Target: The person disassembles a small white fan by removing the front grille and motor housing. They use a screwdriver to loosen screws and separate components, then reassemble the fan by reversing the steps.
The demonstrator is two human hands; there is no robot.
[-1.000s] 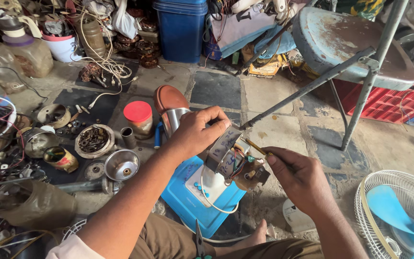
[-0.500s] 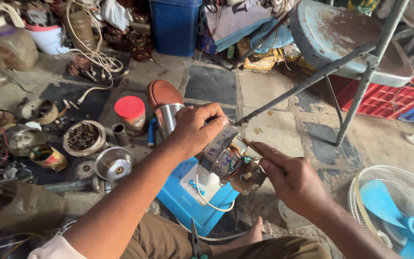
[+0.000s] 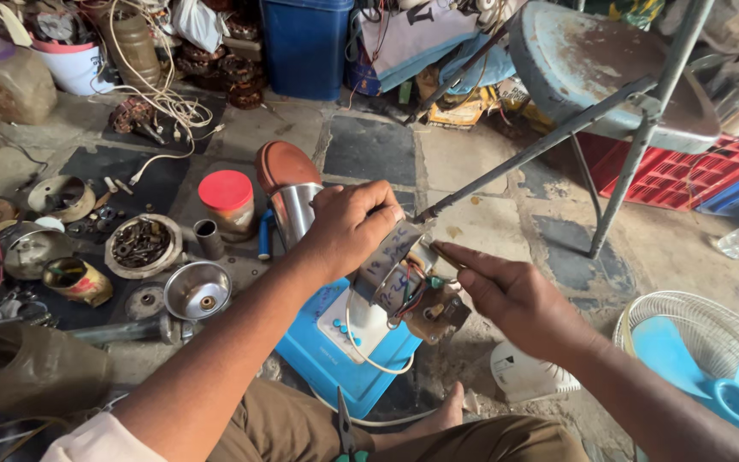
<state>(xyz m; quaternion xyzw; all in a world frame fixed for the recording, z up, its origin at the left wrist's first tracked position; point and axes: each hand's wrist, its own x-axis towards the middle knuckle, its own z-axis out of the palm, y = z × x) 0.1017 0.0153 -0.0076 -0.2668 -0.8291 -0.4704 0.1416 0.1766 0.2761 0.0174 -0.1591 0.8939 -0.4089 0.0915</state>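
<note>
My left hand point(image 3: 348, 224) grips a small electrical part point(image 3: 395, 267), a capacitor with coloured wires and a brown circuit board point(image 3: 436, 315) hanging below it. My right hand point(image 3: 515, 295) holds a thin tool point(image 3: 445, 255) whose tip touches the wiring next to the capacitor. Both hands hover over a blue and white fan base point(image 3: 339, 342) that rests on the floor in front of my knees. A white wire loops from the part down onto the base.
A jar with a red lid point(image 3: 227, 198), a brown shoe point(image 3: 284, 167), metal cups and bowls of screws point(image 3: 138, 244) lie to the left. A metal chair point(image 3: 609, 77) stands at the back right, a fan grille with blue blades point(image 3: 712, 368) lower right. Pliers point(image 3: 344, 428) lie on my lap.
The view has shifted slightly. Both hands stay on the part; the right hand has edged its tool tip closer into the wiring.
</note>
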